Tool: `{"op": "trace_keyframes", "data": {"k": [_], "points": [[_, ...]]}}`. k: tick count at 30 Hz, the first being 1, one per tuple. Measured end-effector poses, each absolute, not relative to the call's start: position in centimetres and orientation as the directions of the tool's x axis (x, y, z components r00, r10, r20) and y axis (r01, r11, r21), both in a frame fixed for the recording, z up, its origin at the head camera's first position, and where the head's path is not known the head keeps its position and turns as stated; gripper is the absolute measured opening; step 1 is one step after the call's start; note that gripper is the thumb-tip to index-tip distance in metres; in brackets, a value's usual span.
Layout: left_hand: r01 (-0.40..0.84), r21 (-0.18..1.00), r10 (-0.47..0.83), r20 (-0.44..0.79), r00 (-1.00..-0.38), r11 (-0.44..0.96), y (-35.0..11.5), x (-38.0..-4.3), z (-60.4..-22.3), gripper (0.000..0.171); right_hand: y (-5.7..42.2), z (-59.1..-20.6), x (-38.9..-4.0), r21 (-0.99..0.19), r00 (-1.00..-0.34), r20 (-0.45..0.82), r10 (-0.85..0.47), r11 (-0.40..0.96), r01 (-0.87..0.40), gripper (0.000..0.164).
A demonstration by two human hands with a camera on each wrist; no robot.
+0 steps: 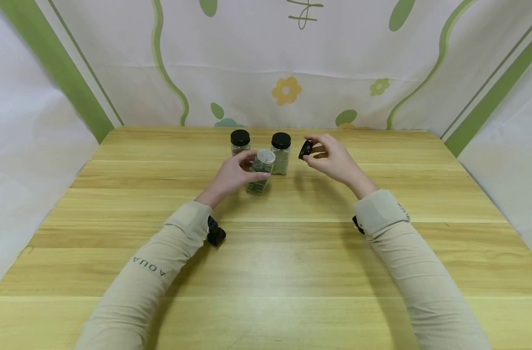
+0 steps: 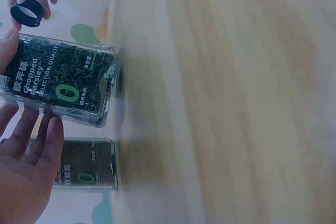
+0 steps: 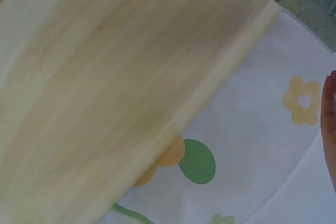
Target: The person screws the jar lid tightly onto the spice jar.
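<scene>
My left hand grips a clear square jar of chopped parsley, thumb on one side and fingers on the other. The jar tilts a little, and its top shows a white perforated cap. I cannot tell whether its base touches the table. To the right, my right hand pinches a black lid between thumb and fingers, held on edge above the table and apart from the jar. Only a sliver of that hand's finger enters the right wrist view, where the lid is out of sight.
Two more jars with black lids stand close behind the parsley: one with pale green contents and a darker one, partly hidden by my left hand. The wooden table ends at a white patterned cloth.
</scene>
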State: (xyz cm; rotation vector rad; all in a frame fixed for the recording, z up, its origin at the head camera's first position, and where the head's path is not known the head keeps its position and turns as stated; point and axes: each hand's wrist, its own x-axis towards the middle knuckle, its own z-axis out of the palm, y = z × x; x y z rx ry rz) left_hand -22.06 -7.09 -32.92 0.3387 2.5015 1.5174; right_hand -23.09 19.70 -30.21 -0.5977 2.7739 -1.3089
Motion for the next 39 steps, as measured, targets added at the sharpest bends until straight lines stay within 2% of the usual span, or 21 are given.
{"op": "trace_keyframes", "data": {"k": [18, 30, 39], "points": [[0.084, 0.885, 0.280, -0.054, -0.959, 0.458, -6.0, -22.2, -32.8, 0.071, 18.2, -29.7, -22.7, -0.781, -0.925, 0.143, -0.353, 0.533, -0.325, 0.047], [0.090, 0.879, 0.289, -0.056, -0.956, 0.468, -5.8, -22.1, -32.8, 0.071, 17.2, -29.4, -22.6, -0.713, -0.854, 0.243, -0.460, 0.512, -0.479, 0.044], [0.125, 0.853, 0.298, -0.037, -0.954, 0.507, -5.4, -22.2, -32.9, 0.073, 16.4, -29.2, -22.6, -0.668, -0.837, 0.235, -0.494, 0.543, -0.508, 0.048]]}}
